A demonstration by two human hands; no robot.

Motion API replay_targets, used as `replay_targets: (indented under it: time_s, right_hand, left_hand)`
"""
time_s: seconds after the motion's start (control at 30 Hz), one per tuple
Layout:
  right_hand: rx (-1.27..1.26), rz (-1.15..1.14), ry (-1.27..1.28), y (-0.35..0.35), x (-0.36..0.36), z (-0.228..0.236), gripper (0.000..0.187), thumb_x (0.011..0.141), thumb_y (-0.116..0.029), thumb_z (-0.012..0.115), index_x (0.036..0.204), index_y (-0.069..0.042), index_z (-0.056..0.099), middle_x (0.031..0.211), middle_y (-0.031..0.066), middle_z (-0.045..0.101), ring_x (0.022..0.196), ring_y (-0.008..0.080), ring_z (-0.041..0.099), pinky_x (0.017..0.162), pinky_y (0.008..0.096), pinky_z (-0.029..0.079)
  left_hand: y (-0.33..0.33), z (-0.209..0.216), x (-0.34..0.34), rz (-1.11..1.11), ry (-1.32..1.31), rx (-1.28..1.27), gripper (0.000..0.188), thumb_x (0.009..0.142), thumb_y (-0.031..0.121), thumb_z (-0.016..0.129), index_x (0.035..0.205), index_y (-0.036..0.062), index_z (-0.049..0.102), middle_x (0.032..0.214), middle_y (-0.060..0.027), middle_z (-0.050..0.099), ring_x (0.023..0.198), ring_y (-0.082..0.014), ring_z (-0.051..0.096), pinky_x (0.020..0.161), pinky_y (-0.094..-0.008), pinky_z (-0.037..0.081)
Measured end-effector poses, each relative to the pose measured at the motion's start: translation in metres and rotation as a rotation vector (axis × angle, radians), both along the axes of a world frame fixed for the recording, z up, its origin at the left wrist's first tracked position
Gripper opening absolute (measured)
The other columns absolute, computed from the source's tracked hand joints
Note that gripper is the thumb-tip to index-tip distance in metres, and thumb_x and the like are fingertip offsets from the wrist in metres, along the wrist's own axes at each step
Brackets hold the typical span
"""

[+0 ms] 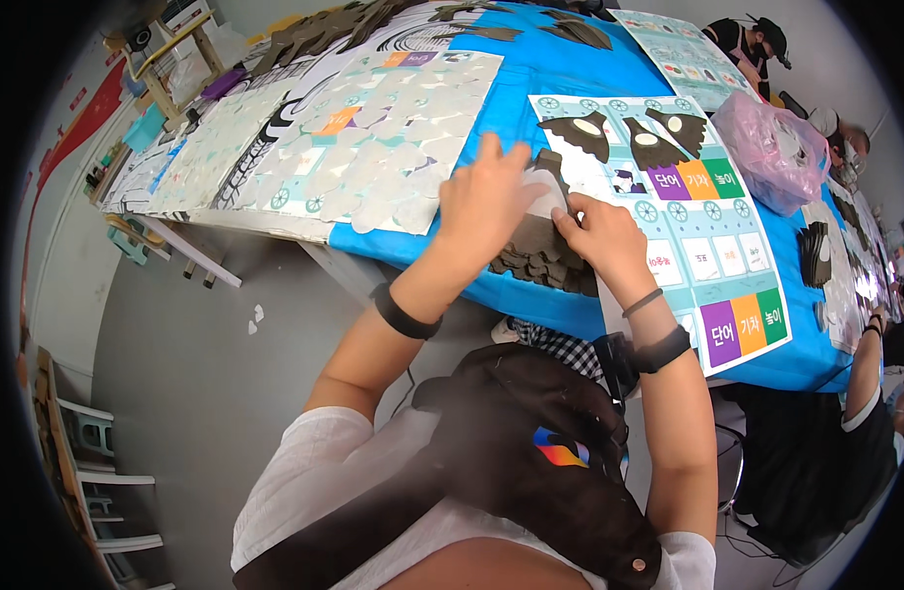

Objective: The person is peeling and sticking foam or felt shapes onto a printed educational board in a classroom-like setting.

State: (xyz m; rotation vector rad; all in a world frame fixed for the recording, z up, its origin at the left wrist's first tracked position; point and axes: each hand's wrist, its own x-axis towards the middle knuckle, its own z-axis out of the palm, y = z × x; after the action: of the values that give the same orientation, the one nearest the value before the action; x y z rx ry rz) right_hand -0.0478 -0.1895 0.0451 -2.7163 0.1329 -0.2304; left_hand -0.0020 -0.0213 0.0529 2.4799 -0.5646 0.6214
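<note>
My left hand [486,202] is bent over the table edge, its thumb and fingers at a thin whitish piece [545,204], slightly blurred. Opposite it, my right hand [606,241] pinches the edge of a dark brown cut piece beside that whitish one. Both hands are above a heap of dark brown pieces with scalloped edges [540,270] at the front of the table. To the right, a printed sheet [757,251] with coloured blocks and wheel drawings carries several dark shapes [580,136], some with a pale oval on them.
Blue covering [516,69] lies over the table. Pale cut-outs [373,147] cover sheets on the left, and more dark pieces [324,34] lie at the back. A pink plastic bag [769,152] stands at the right. Other people [757,44] sit along the far right. Stools [88,428] stand lower left.
</note>
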Motion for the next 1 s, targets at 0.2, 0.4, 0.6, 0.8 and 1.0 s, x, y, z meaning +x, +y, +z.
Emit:
replay_targets:
  time_s: [0.2,0.4,0.6,0.8,1.0]
  right_hand:
    - [0.204,0.096,-0.059,-0.016,-0.002,-0.022,0.033,0.095,-0.045,0.06,0.091,-0.013,0.064,0.067,0.012,0.064,0.068,0.0373,0.065,0.058,0.0469,0.045]
    - [0.12,0.1,-0.2,-0.009,-0.01,-0.022,0.03,0.098,-0.042,0.06,0.094,-0.013,0.062,0.064,0.013,0.061,0.064,0.0369,0.063,0.056,0.0458,0.043]
    - [0.156,0.185,-0.301,-0.013,-0.01,-0.027,0.03,0.1,-0.04,0.058,0.092,-0.011,0.06,0.066,0.0149,0.061,0.064,0.0375,0.062,0.056,0.045,0.044]
    - [0.161,0.212,-0.3,-0.014,-0.012,-0.026,0.031,0.1,-0.039,0.058,0.091,-0.009,0.058,0.067,0.0158,0.06,0.063,0.0377,0.06,0.056,0.0437,0.044]
    - [0.144,0.238,-0.293,-0.016,-0.013,-0.024,0.03,0.1,-0.037,0.058,0.091,-0.009,0.057,0.068,0.0171,0.06,0.064,0.0387,0.06,0.057,0.0435,0.044]
  left_hand:
    - [0.033,-0.022,0.027,-0.223,0.098,-0.237,0.058,0.074,0.041,0.087,0.117,0.0073,0.066,0.111,-0.012,0.059,0.094,-0.029,0.064,0.08,-0.0406,0.052]
    - [0.036,-0.03,0.008,-0.271,-0.031,-0.434,0.057,0.072,0.035,0.089,0.117,0.0087,0.067,0.114,-0.0102,0.058,0.104,-0.026,0.055,0.09,-0.0384,0.048]
    - [0.035,-0.029,0.015,-0.402,-0.066,-0.483,0.026,0.083,0.025,0.08,0.103,0.0085,0.076,0.105,-0.0047,0.066,0.109,-0.0239,0.051,0.098,-0.0362,0.042]
    - [0.03,-0.032,0.023,-0.443,0.012,-0.554,0.014,0.087,0.019,0.076,0.095,0.0081,0.079,0.102,-0.0031,0.067,0.109,-0.0212,0.052,0.096,-0.0349,0.042]
    - [0.031,-0.028,0.026,-0.5,0.211,-0.621,0.012,0.087,0.017,0.077,0.091,0.0056,0.077,0.106,-0.0029,0.067,0.11,-0.0192,0.052,0.095,-0.0329,0.042]
